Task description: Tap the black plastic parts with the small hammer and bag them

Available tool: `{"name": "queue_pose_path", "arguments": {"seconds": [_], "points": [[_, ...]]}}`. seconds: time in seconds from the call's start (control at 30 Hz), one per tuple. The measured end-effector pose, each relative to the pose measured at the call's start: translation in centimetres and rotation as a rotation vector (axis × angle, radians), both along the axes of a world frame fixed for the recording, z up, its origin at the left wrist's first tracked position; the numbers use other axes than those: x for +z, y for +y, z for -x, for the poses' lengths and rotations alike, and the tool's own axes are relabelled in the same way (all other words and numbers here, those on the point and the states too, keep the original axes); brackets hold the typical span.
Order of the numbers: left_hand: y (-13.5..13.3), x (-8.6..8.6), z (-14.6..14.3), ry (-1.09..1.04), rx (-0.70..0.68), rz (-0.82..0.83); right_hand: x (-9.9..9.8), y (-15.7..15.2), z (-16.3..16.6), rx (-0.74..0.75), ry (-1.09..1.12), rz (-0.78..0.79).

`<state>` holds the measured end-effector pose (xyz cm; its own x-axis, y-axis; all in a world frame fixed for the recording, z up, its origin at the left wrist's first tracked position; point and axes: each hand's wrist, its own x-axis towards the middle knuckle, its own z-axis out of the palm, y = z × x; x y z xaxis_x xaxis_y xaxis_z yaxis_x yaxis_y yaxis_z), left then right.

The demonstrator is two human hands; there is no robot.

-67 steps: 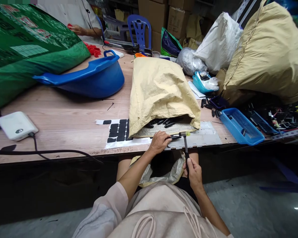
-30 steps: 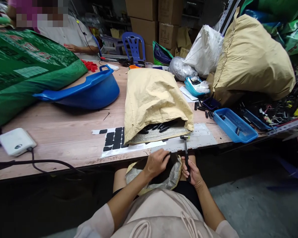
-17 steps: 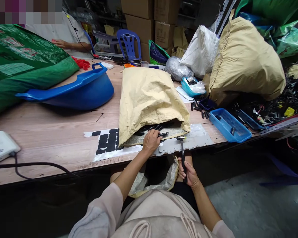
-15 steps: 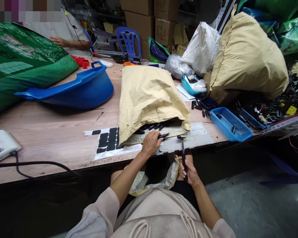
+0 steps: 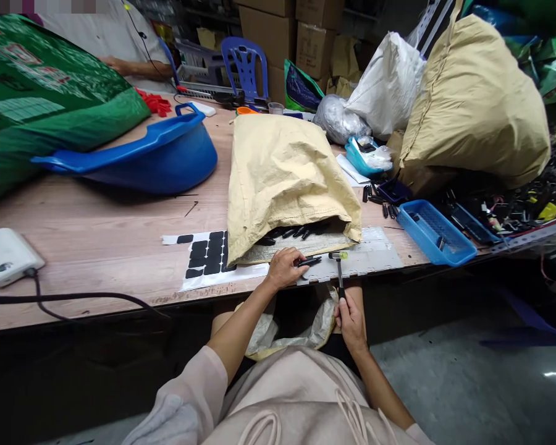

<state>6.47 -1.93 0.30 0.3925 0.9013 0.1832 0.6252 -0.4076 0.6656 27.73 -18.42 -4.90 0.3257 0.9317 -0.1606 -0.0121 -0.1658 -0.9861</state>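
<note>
My left hand (image 5: 285, 267) rests at the table's front edge and pinches a slim black part (image 5: 309, 262) laid on a grey mat (image 5: 375, 256). My right hand (image 5: 349, 315) grips the black handle of a small hammer (image 5: 339, 272); its head sits on the mat just right of the black part. Right behind lies a tan woven sack (image 5: 285, 173) with its open mouth towards me and several more black parts (image 5: 291, 233) spilling out. A crumpled bag (image 5: 301, 327) lies in my lap below the table edge.
A sheet of black pads (image 5: 208, 262) lies left of the sack. Further off are a blue tub (image 5: 152, 157), a green sack (image 5: 41, 99), a white box with cable (image 5: 4, 256), a blue tray (image 5: 438, 233), a large tan sack (image 5: 477, 99). Another person's arm (image 5: 130, 65) is at the far left.
My left hand dropped to my lap, reached into the sack mouth, then drew a black part back onto the mat. The hammer stayed in my right hand, its head now beside the part.
</note>
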Motion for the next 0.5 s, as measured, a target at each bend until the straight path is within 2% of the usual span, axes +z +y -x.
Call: {"name": "queue_pose_path", "arguments": {"seconds": [0.13, 0.23, 0.37, 0.5], "points": [[0.0, 0.0, -0.1, -0.008, 0.006, 0.019, 1.5, -0.3, -0.3, 0.038, -0.323, -0.077], [0.0, 0.0, -0.2, -0.011, 0.011, 0.023, 2.6, -0.3, -0.2, 0.052, -0.482, -0.126], [-0.1, 0.1, -0.4, -0.011, 0.021, 0.039, 3.1, -0.2, 0.4, 0.059, -0.575, -0.141], [-0.1, 0.3, -0.5, -0.019, 0.025, 0.043, 3.6, -0.2, 0.8, 0.089, -0.541, -0.058]]}}
